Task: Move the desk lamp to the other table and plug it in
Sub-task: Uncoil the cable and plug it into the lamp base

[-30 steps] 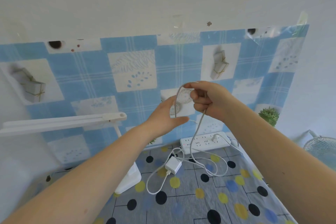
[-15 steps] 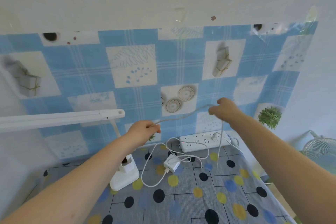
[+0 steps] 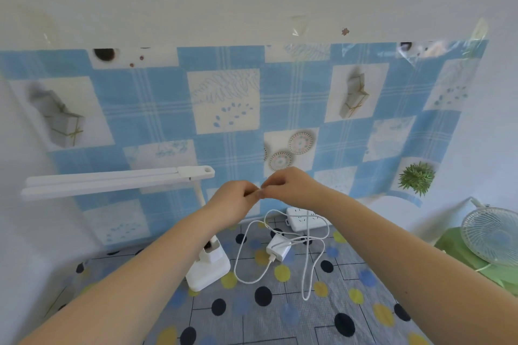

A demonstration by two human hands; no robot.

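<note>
Desk lamp (image 3: 207, 266) is standing on the desk (image 3: 280, 314), its square white base sitting below and a little left of the left hand (image 3: 234, 196), its long flat head stretching out to the left of that hand, level with it. Patterned cloth with dark, yellow and blue dots is covering the desk, and a blue checked sheet (image 3: 238, 126) is hanging on the wall behind both hands. Off to the far right of the right hand (image 3: 290, 185), a white fan (image 3: 490, 235) is resting on something green.

White power strip (image 3: 304, 218) is lying at the back of the desk, just below the right hand and partly hidden by that forearm. White cable (image 3: 308, 269) is hanging down from the hands in loose loops, trailing across the cloth and crossing over itself. A small white adapter (image 3: 277, 249) is lying among those loops, below the two hands, with one end of the cable running into it.

Both hands are meeting in the air above the desk, fingertips touching, each pinching narrowly on the cable where the two come together; the exact bit being gripped is too small to make out.
</note>
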